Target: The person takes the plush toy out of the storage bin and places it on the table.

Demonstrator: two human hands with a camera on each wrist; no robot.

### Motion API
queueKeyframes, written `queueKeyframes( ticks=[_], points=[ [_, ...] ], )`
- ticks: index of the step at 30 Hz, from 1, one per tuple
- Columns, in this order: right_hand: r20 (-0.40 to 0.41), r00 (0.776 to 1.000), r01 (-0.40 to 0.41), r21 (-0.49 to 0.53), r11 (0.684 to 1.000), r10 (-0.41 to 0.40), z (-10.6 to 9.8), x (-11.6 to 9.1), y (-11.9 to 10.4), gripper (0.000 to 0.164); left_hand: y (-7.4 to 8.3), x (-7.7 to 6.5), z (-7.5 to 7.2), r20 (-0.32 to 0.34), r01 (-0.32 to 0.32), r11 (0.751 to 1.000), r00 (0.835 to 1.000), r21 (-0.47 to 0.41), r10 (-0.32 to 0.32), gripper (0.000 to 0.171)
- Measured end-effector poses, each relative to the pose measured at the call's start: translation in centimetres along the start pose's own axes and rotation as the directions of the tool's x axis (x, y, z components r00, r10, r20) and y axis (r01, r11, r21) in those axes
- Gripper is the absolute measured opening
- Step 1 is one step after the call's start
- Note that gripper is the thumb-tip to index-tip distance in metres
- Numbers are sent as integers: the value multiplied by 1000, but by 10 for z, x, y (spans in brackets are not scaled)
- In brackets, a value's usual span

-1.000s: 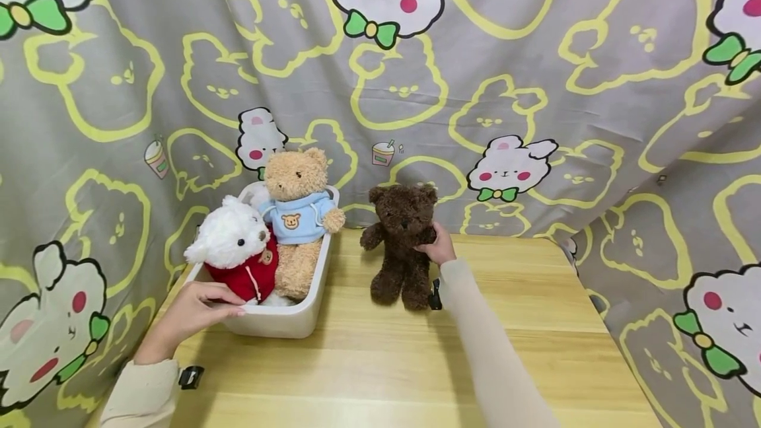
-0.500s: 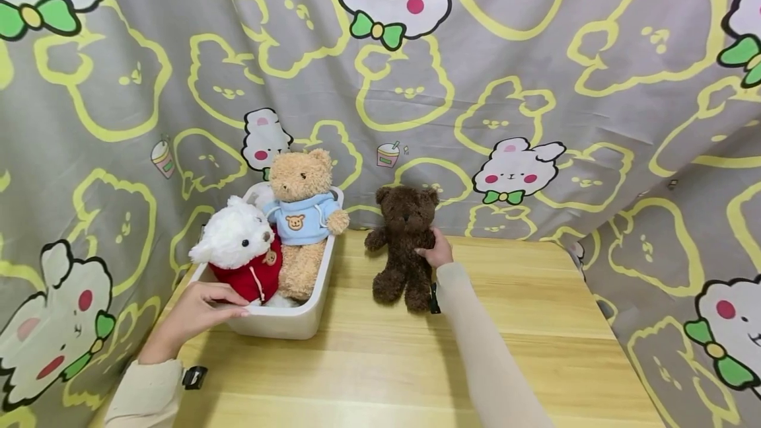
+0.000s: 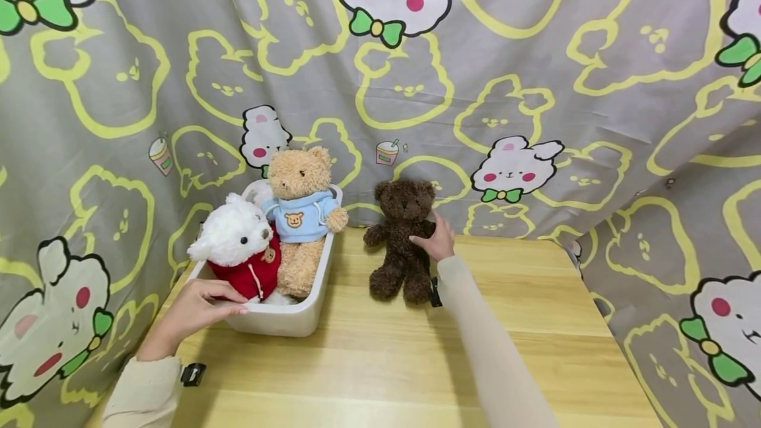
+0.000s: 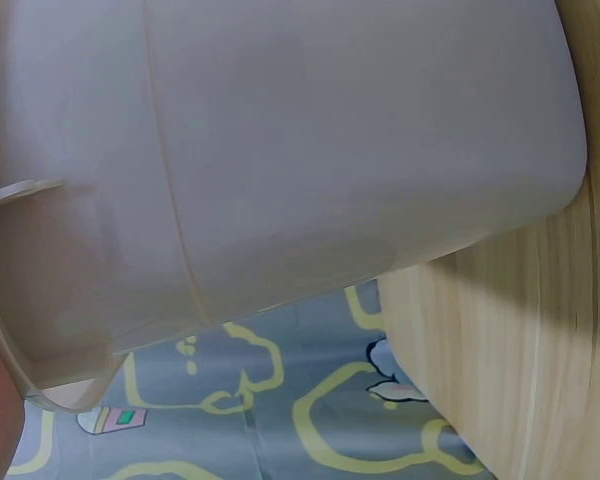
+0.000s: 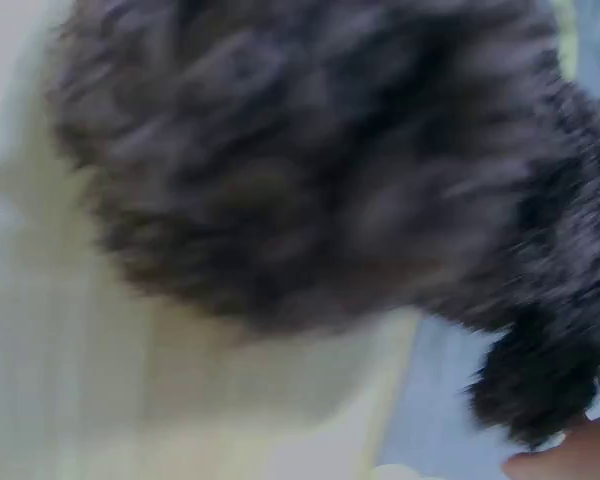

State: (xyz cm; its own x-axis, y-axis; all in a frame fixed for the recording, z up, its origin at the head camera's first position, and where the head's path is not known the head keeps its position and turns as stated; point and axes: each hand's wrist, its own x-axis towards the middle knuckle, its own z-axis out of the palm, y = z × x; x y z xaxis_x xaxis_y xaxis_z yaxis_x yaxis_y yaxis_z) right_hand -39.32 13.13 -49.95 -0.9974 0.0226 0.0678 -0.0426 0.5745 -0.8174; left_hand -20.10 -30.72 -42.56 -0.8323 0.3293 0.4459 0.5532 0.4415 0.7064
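In the head view, a dark brown teddy bear [image 3: 404,236] is upright on the right, facing the camera. My right hand [image 3: 438,238] holds it by its side, thumb across the front and the other fingers partly hidden behind its arm. Brown fur [image 5: 300,160] fills much of the right wrist view, blurred. At left, my left hand [image 3: 205,309] pinches the near rim of a white plastic bin [image 3: 285,322]. Inside the bin sit a white plush bear [image 3: 232,233] in a red hoodie, leaning sideways, and a tan teddy bear [image 3: 300,216] in a light blue hoodie.
A pale wooden table [image 3: 368,375] lies under everything. Grey patterned cloth [image 3: 333,91] hangs behind it and along both sides. The bin's outer wall [image 4: 330,150] takes up most of the left wrist view.
The brown teddy bear has swayed and risen slightly with my right hand, whose fingers have shifted on its side. My left hand keeps its place on the bin's rim.
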Motion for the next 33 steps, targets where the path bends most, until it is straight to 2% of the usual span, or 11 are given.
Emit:
queueKeyframes(
  ticks=[2, 5, 7, 9, 14, 20, 25, 33],
  points=[
    [-55, 997, 51, 28, 998, -50, 0, -1, -13, 86, 0, 0, -1, 5, 10, 1000, 1000, -1, -10, 19],
    [-111, 981, 164, 64, 984, -157, 3, -2, -36, 81, 0, 0, -1, 11, 28, 1000, 1000, -7, -27, 17],
    [-105, 971, 221, 77, 972, -213, 6, -3, -52, 79, -2, 0, -1, 11, 34, 999, 999, -10, -34, 17],
    [-61, 969, 246, 93, 965, -241, 11, -4, -68, 80, -9, -2, 0, 10, 42, 999, 999, -11, -42, 18],
    [137, 969, 182, 174, 968, -207, 28, -7, -101, 85, -27, -6, 0, 15, 65, 998, 998, -21, -64, 19],
    [311, 928, 130, 245, 961, -205, 54, -10, -137, 88, -31, -8, -1, 12, 52, 998, 999, -33, -52, 18],
    [376, 904, 106, 262, 959, -203, 70, -16, -161, 88, -29, -7, -1, 19, 46, 998, 999, -39, -46, 18],
    [384, 906, 89, 244, 966, -180, 82, -22, -186, 87, -28, -7, 0, 17, 42, 998, 999, -45, -41, 18]
  ],
)
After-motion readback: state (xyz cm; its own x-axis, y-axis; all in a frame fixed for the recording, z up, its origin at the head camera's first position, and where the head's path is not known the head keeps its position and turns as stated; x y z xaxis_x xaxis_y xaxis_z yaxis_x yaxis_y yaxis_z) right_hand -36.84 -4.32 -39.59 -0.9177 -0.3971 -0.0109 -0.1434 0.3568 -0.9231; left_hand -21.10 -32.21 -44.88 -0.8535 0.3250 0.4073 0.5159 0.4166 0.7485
